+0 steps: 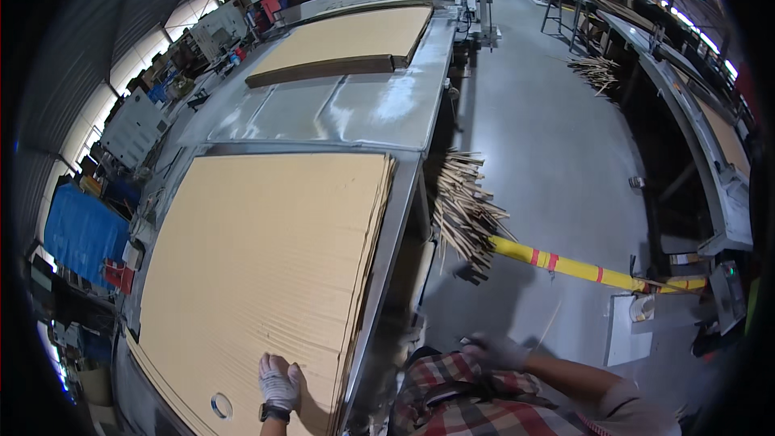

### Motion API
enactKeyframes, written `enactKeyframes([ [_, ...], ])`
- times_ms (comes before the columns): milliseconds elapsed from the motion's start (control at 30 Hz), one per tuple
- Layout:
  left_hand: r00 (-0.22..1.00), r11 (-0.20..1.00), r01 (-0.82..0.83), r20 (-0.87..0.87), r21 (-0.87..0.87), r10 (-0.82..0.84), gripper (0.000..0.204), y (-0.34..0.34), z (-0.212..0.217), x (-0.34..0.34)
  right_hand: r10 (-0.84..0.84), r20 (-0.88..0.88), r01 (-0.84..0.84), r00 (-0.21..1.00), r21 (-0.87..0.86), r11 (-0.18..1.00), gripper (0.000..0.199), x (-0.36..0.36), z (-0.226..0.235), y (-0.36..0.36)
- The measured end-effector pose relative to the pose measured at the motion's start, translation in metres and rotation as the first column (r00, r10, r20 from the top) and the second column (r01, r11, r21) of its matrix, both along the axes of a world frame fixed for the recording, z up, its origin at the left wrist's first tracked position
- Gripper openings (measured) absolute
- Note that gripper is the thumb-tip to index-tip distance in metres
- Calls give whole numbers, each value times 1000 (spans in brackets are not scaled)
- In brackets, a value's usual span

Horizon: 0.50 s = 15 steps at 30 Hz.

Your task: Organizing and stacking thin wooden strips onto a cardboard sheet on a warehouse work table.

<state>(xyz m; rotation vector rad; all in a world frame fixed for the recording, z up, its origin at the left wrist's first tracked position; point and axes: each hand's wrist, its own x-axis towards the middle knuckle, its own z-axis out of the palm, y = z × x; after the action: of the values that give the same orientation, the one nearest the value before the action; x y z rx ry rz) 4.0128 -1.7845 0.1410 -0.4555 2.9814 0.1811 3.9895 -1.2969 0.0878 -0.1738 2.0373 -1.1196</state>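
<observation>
My left hand [278, 384], in a pale glove with a dark watch at the wrist, lies with fingers stretched out on the near part of a stack of large tan cardboard sheets [266, 242]. Left of it, a small pale ring that looks like a tape roll [220, 405] rests on the top sheet. My right hand [498, 350], also gloved, is bent in front of my checked shirt, off to the right of the stack. Motion smears its fingers. Something small and dark shows at its fingertips, too blurred to name.
Beyond a bare metal stretch of the table [307, 113] lies a second sheet stack [347, 32]. Thin strips [464, 210] are heaped beside the table's right edge. A yellow floor-level bar with red bands [577, 268] crosses the aisle toward another bench [686, 113].
</observation>
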Motion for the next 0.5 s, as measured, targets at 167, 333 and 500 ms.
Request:
enactKeyframes([
  [167,949,988,100,-311,116,-60,57,41,-1,-109,-416,-239,406,877,-89,909,33,-115,29,33],
  [333,799,835,466,-544,293,-256,53,144,-6,-330,-298,-393,310,870,-36,950,35,-265,22,22],
  [500,779,944,301,-535,-135,-326,57,187,-58,-478,-29,-397,123,918,214,969,40,-381,41,11],
])
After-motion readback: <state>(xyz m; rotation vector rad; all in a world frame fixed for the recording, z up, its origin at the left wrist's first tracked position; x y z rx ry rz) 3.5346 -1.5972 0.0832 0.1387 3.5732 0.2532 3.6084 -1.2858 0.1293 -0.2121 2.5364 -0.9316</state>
